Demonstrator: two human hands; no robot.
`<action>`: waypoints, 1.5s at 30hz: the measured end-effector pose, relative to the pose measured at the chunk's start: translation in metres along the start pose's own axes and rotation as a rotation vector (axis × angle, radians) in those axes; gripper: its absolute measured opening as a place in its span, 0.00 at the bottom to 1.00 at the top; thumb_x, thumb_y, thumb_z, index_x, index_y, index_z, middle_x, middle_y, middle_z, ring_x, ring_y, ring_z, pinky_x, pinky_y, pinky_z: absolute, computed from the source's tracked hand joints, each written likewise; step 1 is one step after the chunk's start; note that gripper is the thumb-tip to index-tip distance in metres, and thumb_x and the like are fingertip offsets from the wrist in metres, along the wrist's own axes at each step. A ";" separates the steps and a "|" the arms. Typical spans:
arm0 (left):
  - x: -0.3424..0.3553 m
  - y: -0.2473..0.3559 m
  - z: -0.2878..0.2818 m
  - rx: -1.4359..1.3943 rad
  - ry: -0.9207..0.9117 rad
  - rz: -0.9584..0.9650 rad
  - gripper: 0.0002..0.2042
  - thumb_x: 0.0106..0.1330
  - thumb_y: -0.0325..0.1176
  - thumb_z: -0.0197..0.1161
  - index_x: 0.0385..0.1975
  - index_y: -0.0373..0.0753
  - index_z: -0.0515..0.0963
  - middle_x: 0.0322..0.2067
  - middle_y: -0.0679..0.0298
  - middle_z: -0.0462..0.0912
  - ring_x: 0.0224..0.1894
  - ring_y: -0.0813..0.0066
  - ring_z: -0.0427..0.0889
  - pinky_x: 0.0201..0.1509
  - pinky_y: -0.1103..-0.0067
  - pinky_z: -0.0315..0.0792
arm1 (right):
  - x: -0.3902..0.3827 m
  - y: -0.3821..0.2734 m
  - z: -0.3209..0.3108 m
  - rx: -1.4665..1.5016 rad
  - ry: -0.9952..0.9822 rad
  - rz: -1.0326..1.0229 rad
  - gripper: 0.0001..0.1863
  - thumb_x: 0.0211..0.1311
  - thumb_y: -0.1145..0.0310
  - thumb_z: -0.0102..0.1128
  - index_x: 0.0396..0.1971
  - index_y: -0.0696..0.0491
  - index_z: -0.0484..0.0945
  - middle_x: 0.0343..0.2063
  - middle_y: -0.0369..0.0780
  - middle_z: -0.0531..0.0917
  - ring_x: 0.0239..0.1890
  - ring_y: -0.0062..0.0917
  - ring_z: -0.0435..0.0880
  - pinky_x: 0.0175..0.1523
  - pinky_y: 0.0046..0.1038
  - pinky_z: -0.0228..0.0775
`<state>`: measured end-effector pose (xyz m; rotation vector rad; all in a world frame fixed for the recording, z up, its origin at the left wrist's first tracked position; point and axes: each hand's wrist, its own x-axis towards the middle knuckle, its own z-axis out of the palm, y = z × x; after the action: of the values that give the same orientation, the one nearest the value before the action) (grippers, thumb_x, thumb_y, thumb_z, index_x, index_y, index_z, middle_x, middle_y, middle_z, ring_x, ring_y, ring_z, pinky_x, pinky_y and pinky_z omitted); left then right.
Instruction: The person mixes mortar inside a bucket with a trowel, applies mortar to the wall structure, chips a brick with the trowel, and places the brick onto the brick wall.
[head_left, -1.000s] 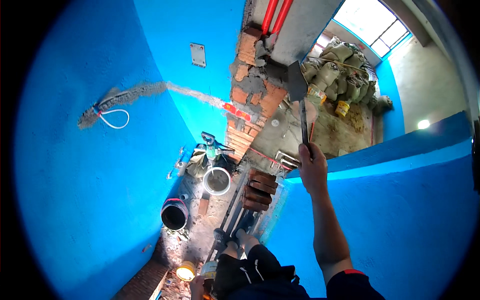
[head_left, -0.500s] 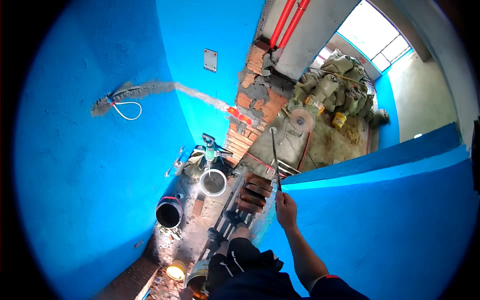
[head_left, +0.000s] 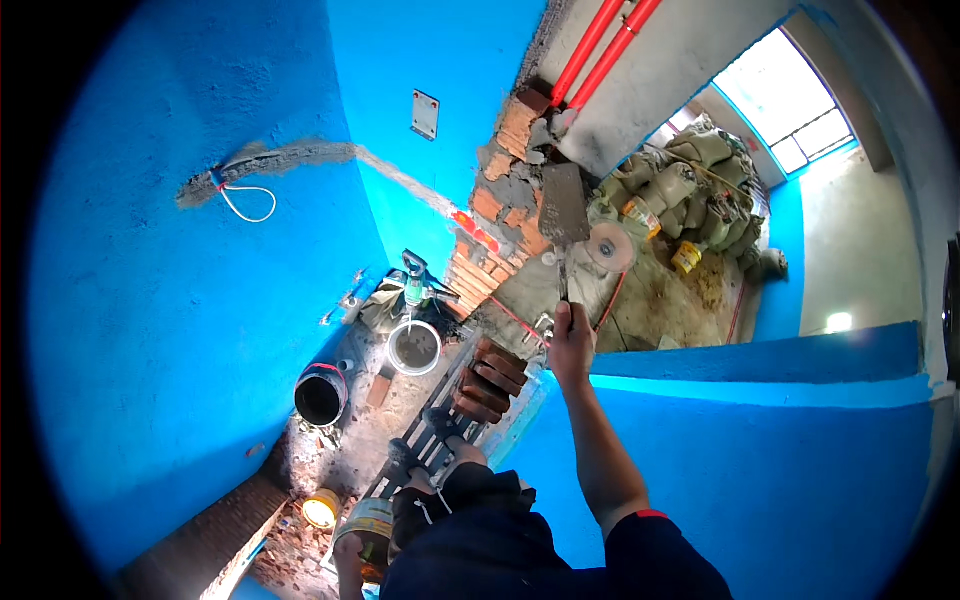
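My rt hand (head_left: 571, 345), just rt of ctr in the frame, is wrapped round the handle of the trowel (head_left: 565, 205), thumb along it. Blade's straight up-frame from my fist, upper ctr; its long axis runs approx. top to bottom, roughly carrying on the line of my forearm. From here the blade overlaps the rt edge of the bare brickwork (head_left: 487, 204); can't tell if it's touching. Rt hand's obviously nearer; lt hand (head_left: 349, 560) is way down at the bottom edge, lower lt, by the bucket (head_left: 368, 515), too dark & cut off to tell if it's gripping the rim. Stacked bricks (head_left: 490, 380) sit lower ctr, down-lt of my rt fist. Re labels: yellow tub (head_left: 687, 257), upper rt, has pale print, too small to read; no legible brand on the trowel.
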<state>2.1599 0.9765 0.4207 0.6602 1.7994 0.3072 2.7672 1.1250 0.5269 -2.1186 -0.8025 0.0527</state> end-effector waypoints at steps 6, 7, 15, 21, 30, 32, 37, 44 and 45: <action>-0.009 -0.017 -0.002 0.017 0.077 -0.005 0.10 0.62 0.35 0.63 0.31 0.34 0.76 0.22 0.67 0.74 0.26 0.78 0.72 0.31 0.78 0.66 | 0.024 0.014 0.043 -0.177 -0.091 -0.038 0.19 0.71 0.53 0.45 0.29 0.55 0.72 0.26 0.54 0.79 0.31 0.56 0.77 0.33 0.53 0.63; -0.011 -0.021 -0.008 0.043 0.061 0.017 0.08 0.63 0.33 0.61 0.35 0.34 0.77 0.26 0.67 0.76 0.29 0.79 0.74 0.36 0.82 0.70 | 0.019 0.015 0.044 -0.167 -0.089 -0.038 0.19 0.71 0.53 0.45 0.29 0.55 0.72 0.26 0.54 0.79 0.31 0.56 0.77 0.33 0.53 0.63; -0.011 -0.023 -0.004 -0.066 -0.060 0.119 0.07 0.59 0.30 0.59 0.21 0.38 0.70 0.18 0.68 0.68 0.20 0.80 0.65 0.26 0.80 0.61 | -0.039 0.039 0.020 -0.143 -0.256 0.033 0.16 0.67 0.54 0.52 0.34 0.53 0.76 0.25 0.49 0.79 0.32 0.49 0.78 0.36 0.45 0.68; -0.017 -0.004 0.012 0.003 0.053 0.051 0.07 0.60 0.31 0.60 0.27 0.35 0.75 0.20 0.66 0.72 0.22 0.78 0.70 0.27 0.80 0.66 | 0.015 0.022 0.013 -0.137 -0.128 -0.007 0.18 0.68 0.52 0.50 0.31 0.54 0.74 0.25 0.50 0.79 0.31 0.49 0.79 0.35 0.45 0.68; 0.005 0.008 0.009 -0.103 -0.022 0.123 0.05 0.58 0.29 0.59 0.30 0.35 0.77 0.23 0.69 0.74 0.26 0.80 0.71 0.30 0.81 0.66 | -0.070 0.076 0.028 -0.233 -0.529 0.263 0.24 0.66 0.47 0.47 0.33 0.55 0.79 0.29 0.55 0.81 0.37 0.53 0.80 0.42 0.49 0.71; 0.006 -0.010 0.005 0.041 -0.003 0.192 0.09 0.61 0.34 0.54 0.26 0.35 0.78 0.21 0.66 0.76 0.25 0.78 0.74 0.29 0.80 0.67 | -0.113 0.086 0.026 -0.174 -0.666 0.294 0.25 0.64 0.48 0.48 0.32 0.57 0.80 0.31 0.55 0.82 0.38 0.52 0.81 0.45 0.48 0.71; -0.024 -0.020 0.015 0.801 -0.086 0.242 0.07 0.59 0.35 0.55 0.28 0.40 0.78 0.23 0.60 0.80 0.28 0.66 0.80 0.32 0.70 0.72 | -0.162 0.099 0.052 -0.340 -1.171 0.191 0.24 0.59 0.50 0.56 0.31 0.60 0.80 0.35 0.56 0.81 0.42 0.51 0.81 0.47 0.46 0.72; -0.051 0.074 0.096 -0.003 -0.004 0.149 0.16 0.61 0.37 0.64 0.44 0.32 0.79 0.36 0.64 0.83 0.39 0.75 0.80 0.46 0.76 0.74 | -0.154 -0.027 0.083 -0.343 -1.653 -0.487 0.16 0.61 0.62 0.53 0.30 0.63 0.74 0.30 0.59 0.80 0.37 0.53 0.80 0.45 0.48 0.71; -0.045 0.063 0.102 -0.036 0.004 0.111 0.17 0.66 0.41 0.60 0.45 0.34 0.79 0.38 0.64 0.83 0.42 0.77 0.79 0.48 0.77 0.72 | -0.170 -0.045 0.092 -0.312 -1.705 -0.580 0.16 0.60 0.63 0.53 0.33 0.63 0.74 0.31 0.59 0.80 0.38 0.52 0.81 0.45 0.48 0.71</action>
<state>2.2824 0.9890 0.4557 0.7361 1.7604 0.4147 2.5805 1.1143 0.4608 -1.5919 -2.4121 1.6269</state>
